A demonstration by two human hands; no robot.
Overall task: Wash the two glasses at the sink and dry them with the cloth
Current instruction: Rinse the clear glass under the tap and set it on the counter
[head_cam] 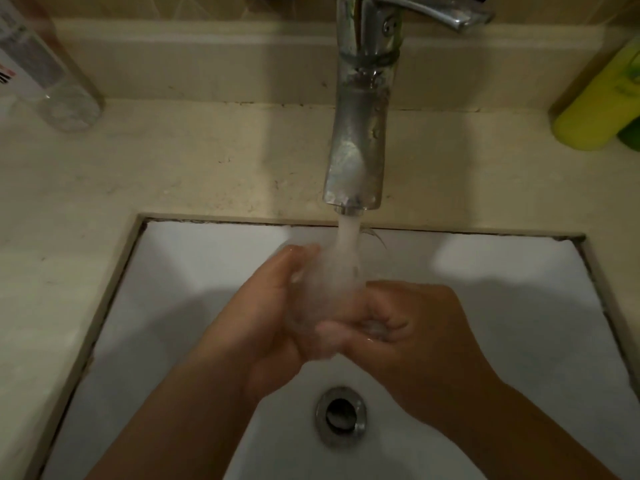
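Note:
A clear glass (pixel 329 292) is held between both hands over the white sink (pixel 194 265), right under the running stream from the chrome tap (pixel 360 140). My left hand (pixel 277 313) wraps its fingers around the glass's left side. My right hand (pixel 412 327) grips the glass's lower right end, fingers curled at its rim. Water blurs the glass, so its exact tilt is hard to tell. A second glass and the cloth are out of sight.
The drain (pixel 341 415) lies in the basin just below my hands. A clear bottle (pixel 52 71) stands on the beige counter (pixel 194 157) at the back left, and a yellow-green bottle (pixel 602 95) at the back right.

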